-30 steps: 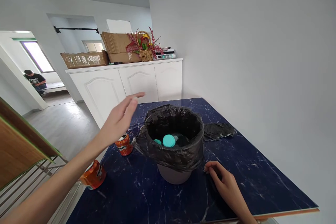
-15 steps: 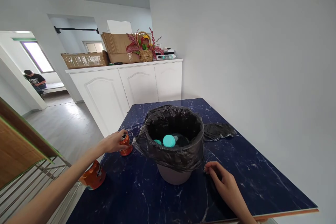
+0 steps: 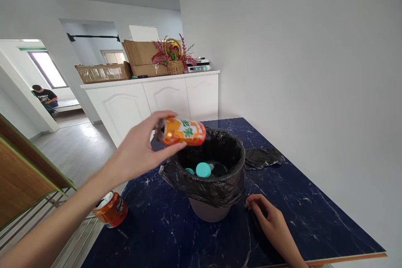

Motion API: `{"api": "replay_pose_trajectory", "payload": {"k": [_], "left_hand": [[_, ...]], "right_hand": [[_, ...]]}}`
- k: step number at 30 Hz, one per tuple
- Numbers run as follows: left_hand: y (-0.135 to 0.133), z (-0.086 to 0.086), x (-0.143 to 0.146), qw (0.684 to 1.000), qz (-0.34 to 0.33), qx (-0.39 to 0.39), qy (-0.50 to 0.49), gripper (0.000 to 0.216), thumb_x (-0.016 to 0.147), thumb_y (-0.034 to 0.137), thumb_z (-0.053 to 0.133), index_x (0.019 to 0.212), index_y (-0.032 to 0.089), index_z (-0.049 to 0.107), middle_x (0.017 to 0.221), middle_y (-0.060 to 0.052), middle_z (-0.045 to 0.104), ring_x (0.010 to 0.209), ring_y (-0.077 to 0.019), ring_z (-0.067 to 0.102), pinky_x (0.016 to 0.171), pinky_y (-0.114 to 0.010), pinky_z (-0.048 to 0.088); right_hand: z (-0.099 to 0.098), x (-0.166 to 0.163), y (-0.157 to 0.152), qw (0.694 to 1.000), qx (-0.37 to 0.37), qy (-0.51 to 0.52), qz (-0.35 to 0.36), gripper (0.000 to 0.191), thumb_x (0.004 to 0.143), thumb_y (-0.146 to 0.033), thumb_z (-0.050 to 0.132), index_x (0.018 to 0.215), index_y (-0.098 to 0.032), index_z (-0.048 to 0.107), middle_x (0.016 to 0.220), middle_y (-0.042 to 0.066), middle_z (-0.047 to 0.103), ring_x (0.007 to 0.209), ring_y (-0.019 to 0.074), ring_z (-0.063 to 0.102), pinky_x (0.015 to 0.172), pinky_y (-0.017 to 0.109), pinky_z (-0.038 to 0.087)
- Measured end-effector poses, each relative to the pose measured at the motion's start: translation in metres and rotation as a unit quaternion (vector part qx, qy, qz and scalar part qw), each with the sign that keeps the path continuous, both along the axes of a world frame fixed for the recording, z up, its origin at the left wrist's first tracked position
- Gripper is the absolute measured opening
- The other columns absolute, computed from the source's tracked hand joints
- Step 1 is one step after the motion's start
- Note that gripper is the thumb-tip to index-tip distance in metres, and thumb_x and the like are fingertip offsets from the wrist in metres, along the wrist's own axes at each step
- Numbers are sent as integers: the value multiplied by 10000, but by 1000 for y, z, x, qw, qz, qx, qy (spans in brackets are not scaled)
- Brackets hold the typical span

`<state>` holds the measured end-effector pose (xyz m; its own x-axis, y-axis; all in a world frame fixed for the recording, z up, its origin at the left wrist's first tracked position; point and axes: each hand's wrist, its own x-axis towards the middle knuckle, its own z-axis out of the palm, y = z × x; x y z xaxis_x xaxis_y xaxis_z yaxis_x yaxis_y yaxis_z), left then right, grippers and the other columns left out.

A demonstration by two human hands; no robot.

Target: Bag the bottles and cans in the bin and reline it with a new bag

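Observation:
An orange drink can [image 3: 185, 131] lies sideways in the grip of my left hand [image 3: 143, 144], raised above the left rim of a trash bin [image 3: 209, 211]. Its opened top faces left, towards my palm. A black plastic bag [image 3: 216, 190] lines the bin and folds over its rim. Inside, a bottle with a turquoise cap [image 3: 203, 170] shows, with part of a second turquoise cap beside it. Resting on the table right of the bin, my right hand [image 3: 268, 220] has its fingers curled together; whether anything is in them is hidden. A second orange can [image 3: 111, 209] stands upright at the table's left edge.
The bin stands on a dark blue marbled table [image 3: 150, 234]. A flat black plastic bag [image 3: 263, 157] lies right of it. Behind is a white cabinet [image 3: 122, 104] with cardboard boxes [image 3: 105, 72] and a flower basket [image 3: 175, 67]. A person [image 3: 45, 96] sits in the far room.
My left hand has lifted the orange can off the table, tipped it sideways and carried it up and right to the bin. The right hand stays in place.

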<state>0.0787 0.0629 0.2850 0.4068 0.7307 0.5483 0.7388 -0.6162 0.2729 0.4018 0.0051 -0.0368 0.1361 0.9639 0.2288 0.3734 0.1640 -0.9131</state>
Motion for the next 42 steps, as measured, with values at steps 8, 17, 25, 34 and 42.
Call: {"api": "replay_pose_trajectory", "payload": {"k": [8,17,25,34,42], "left_hand": [[0,-22,14,989,-1,-106,104,789,962,739,577,1611,322,407,1658,-73,509,1450,-369,547,1136,-497,522],[-9,-48,-97,980,187,-43,60,783,944,797,518,1545,294,494,1539,-122,609,1187,-386,690,1054,-535,538],[-27,-154,-195,953,270,-134,30,676,838,853,569,1230,313,678,1204,-113,774,1037,-433,751,901,-546,583],[-42,-164,-190,949,282,-143,16,490,787,755,668,1123,398,668,1051,-11,795,786,-407,776,695,-501,592],[-35,-85,-131,932,335,29,-132,486,892,663,628,1249,337,570,1227,-54,700,1087,-384,711,961,-538,565]], "right_hand": [[4,-1,0,1000,5,6,6,367,1054,-558,500,993,-253,697,928,45,758,844,223,721,734,279,524],[3,-1,-1,1000,8,14,13,373,1059,-561,500,995,-252,698,927,58,757,825,229,717,706,293,516],[0,0,0,1000,1,9,16,359,1066,-552,493,997,-258,688,931,45,743,839,227,700,744,303,500],[-2,1,-1,1000,-2,11,12,358,1056,-560,505,1012,-254,686,948,44,742,868,229,699,771,309,491],[1,0,1,1000,-1,12,19,369,1067,-562,480,1005,-253,672,944,45,733,852,224,677,764,306,486]]}}
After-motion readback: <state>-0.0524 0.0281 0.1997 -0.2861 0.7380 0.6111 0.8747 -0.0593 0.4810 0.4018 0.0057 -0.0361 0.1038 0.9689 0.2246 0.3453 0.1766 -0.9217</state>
